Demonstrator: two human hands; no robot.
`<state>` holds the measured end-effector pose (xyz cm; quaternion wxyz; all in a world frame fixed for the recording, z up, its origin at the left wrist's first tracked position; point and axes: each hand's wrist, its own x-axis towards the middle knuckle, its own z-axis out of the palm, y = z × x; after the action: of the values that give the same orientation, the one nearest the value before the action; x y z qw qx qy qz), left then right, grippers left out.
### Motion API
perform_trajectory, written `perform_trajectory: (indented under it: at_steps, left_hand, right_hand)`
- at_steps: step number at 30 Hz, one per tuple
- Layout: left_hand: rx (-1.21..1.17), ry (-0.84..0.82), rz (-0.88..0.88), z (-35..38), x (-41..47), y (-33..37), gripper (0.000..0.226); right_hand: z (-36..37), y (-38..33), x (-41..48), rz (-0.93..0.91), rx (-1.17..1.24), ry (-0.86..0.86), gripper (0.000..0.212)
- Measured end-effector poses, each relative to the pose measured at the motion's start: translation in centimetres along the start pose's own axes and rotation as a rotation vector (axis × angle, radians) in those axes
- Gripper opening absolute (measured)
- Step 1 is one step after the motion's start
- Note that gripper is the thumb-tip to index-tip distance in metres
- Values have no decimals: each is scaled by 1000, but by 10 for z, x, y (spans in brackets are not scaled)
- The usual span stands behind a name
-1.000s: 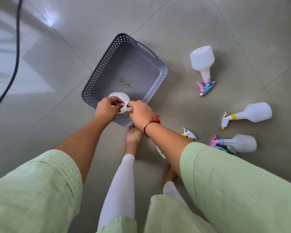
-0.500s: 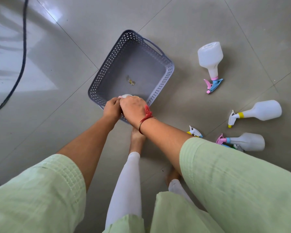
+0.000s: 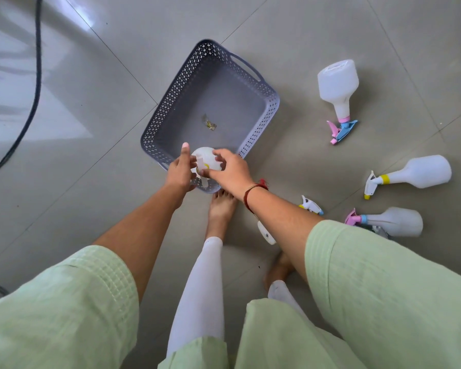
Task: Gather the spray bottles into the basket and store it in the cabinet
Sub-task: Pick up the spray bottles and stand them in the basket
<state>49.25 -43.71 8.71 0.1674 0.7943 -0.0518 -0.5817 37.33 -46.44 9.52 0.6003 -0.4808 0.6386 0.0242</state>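
Stood barefoot on glossy grey floor tiles point(image 3: 91, 187), with a black cable point(image 3: 35, 89) curving down the left side. Had a grey perforated basket point(image 3: 171, 110) set cornerwise on the tiles just ahead of the toes, a small scrap point(image 3: 209, 123) lying on its bottom.

Held a white spray bottle point(image 3: 207, 157), its trigger marked with yellow, over the near corner of the basket, between both hands. Cupped the left hand point(image 3: 180, 173) against the bottle's left side, thumb straight and raised; could not tell how the other fingers lay, hidden behind the bottle. Curved the right hand point(image 3: 230, 171) over its right side, fingers slightly spread, thumb and forefinger pinching it near the trigger. Wore a red thread bracelet point(image 3: 254, 189) at that wrist.

Had more bottles lying on their sides on the tiles to the right, well apart from the basket: a wide-bodied bottle point(image 3: 336, 83) with a pink-and-blue trigger farthest off, a yellow-collared bottle point(image 3: 421, 171) nearer, a blue-collared bottle point(image 3: 394, 221) with a pink trigger nearest. Had a half-hidden bottle point(image 3: 310, 205) behind the right forearm, beside the foot.
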Motion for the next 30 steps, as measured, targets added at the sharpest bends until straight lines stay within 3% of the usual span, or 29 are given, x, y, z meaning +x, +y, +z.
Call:
perform_trajectory:
  at_steps: [4,6,10,13,16,19,24,28,30]
  left_hand:
    - [189,213,190,-3,-1,-5,53]
    - [280,225,260,-4,-4,-5,51]
    - [653,224,310,4,-13,-1,81]
    - [782,240,308,20,-13,0,68]
    - [747,276,256,37,-16,2,57]
    - [616,290,193,41,-17,1,60]
    - [656,356,236,35,-19,-11,71]
    - [465,358,38,27,-24,-22,81]
    - [685,243,150,60,-43,-39,63]
  right_hand:
    - [-7,12,-7,22,92,98,62]
    - [-19,27,-12,70,115,131,57]
    - [-51,72,-26,173,36,171,46]
    - [-72,107,-39,251,-4,140,39]
    - [-87,140,-54,319,-41,132,36]
    - [-92,164,-69,393,-34,137,36]
    - [-91,187,-83,431,38,101,37]
    - [-90,189,-84,432,83,84,37]
    - [-92,188,-82,419,93,77,38]
